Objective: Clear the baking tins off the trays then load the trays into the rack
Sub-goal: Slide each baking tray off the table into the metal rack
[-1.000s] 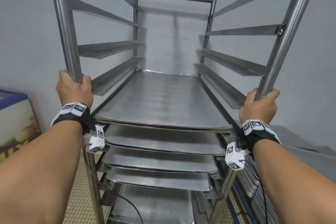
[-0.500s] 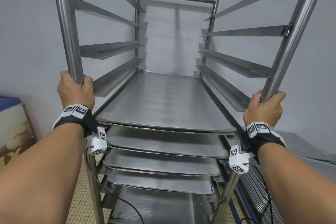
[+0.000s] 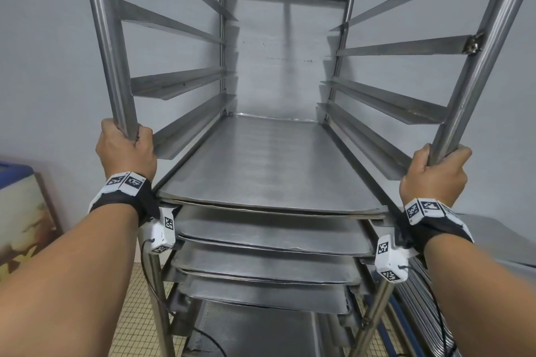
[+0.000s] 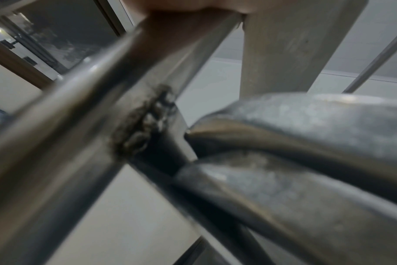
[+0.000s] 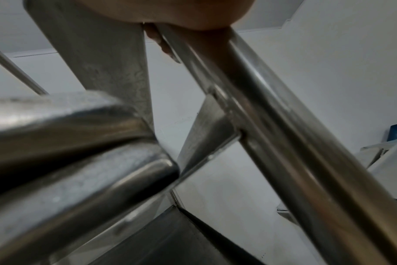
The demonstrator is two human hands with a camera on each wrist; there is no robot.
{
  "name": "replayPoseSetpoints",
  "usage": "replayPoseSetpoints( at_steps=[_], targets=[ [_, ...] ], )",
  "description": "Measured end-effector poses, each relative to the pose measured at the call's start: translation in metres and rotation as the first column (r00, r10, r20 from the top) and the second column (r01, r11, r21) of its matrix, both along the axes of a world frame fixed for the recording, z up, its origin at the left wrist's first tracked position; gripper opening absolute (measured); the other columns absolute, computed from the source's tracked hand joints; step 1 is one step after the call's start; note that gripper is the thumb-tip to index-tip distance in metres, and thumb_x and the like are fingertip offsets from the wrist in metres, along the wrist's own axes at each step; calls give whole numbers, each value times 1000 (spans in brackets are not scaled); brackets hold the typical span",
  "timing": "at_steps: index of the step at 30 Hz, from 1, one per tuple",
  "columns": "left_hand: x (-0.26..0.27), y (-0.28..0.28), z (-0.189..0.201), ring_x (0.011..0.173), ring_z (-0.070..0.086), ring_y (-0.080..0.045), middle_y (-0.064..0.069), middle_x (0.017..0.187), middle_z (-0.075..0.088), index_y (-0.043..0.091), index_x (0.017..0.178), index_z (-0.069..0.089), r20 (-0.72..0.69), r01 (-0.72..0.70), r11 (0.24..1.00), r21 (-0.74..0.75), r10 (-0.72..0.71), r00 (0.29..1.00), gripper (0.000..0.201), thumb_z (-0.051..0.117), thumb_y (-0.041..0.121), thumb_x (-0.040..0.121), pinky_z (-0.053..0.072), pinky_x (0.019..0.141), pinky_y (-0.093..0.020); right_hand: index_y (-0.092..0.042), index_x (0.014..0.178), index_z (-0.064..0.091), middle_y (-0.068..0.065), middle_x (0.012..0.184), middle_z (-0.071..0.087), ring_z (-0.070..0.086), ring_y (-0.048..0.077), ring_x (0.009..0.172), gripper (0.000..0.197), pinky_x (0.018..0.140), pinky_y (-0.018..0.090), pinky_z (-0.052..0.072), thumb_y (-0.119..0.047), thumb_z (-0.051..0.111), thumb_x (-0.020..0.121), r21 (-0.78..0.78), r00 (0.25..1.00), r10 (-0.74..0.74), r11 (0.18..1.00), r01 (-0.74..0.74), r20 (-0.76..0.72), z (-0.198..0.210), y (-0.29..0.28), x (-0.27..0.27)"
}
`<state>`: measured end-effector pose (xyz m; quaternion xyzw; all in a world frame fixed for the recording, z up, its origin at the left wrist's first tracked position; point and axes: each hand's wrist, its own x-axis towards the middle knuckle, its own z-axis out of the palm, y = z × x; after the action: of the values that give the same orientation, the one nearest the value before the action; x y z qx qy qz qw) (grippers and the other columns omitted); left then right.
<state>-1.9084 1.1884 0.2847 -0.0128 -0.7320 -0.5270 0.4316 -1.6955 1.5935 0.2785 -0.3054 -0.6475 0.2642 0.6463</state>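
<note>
A: Rack [image 3: 285,46] — a tall steel frame with angled side runners, standing against a grey wall [image 3: 43,52] and filling most of the head view.

B: And the trays [image 3: 269,168]?

A: Loaded in it. Four flat metal trays sit one under another on the runners, the top one at about wrist level, each lower one showing only its front edge. The runners above the top tray carry nothing. No baking tins show in any view.

B: Where are the hands?

A: On the two front posts. The left hand [image 3: 125,151] has its grip clenched round the left post [image 3: 108,46], fingers wrapped behind the tube, just above the top tray's front left corner. The right hand [image 3: 435,174] grasps the right post [image 3: 478,66] the same way, at a similar height.

B: Do the wrist views add anything?

A: Only blur and closeness. The left wrist view shows the post [image 4: 84,125] running diagonally with a dark weld [image 4: 145,123] where a runner joins, and rounded tray corners beside it. The right wrist view shows a fingertip [image 5: 164,46] against its post.

B: Anything smaller around?

A: A blue-edged chest [image 3: 17,211] low on the left, small beige floor tiles [image 3: 133,322] below, and black-and-white marker bands on both wrists.
</note>
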Motion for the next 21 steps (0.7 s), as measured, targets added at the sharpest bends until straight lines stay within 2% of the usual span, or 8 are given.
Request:
replayPoseSetpoints(
  at_steps=[2,7,12,17,21],
  targets=[
    [-9,4,-1,78,50,-32,-26,95,59,-4,100,51,1,-11,1000,-2,11,1000,31,52,26,90,41,71,-38,1,114,44,9,78,52,48,30,66,36,61,35,41,-31,46,99,0,1000,-9,1000,9,3,0,5,-9],
    [-23,6,-6,83,56,-40,-28,96,59,-3,100,50,7,-55,998,-7,56,998,35,51,30,89,47,72,-45,0,115,44,8,79,53,46,28,67,36,62,32,35,-31,46,98,5,1000,-25,1000,25,-3,-4,13,-20],
    [-20,7,-4,80,54,-35,-28,97,59,-2,100,50,29,-48,999,8,48,998,34,51,30,90,43,70,-40,-1,115,44,8,79,53,45,28,67,33,62,31,33,-30,46,99,0,1000,3,1000,-3,-3,-3,14,-18],
    [-15,9,-1,75,47,-29,-29,94,58,-4,99,50,31,-38,999,5,37,999,31,52,26,90,42,68,-41,-3,114,43,8,79,54,53,35,71,33,63,35,38,-32,46,99,-18,1000,18,1000,-18,11,-1,12,-18],
    [-12,9,0,74,46,-27,-27,92,58,-4,97,50,31,0,1000,25,-1,1000,29,53,24,91,37,65,-34,-1,116,42,12,82,56,48,31,69,35,62,34,36,-32,45,100,-42,999,11,999,-9,36,1,7,-15]
  ],
)
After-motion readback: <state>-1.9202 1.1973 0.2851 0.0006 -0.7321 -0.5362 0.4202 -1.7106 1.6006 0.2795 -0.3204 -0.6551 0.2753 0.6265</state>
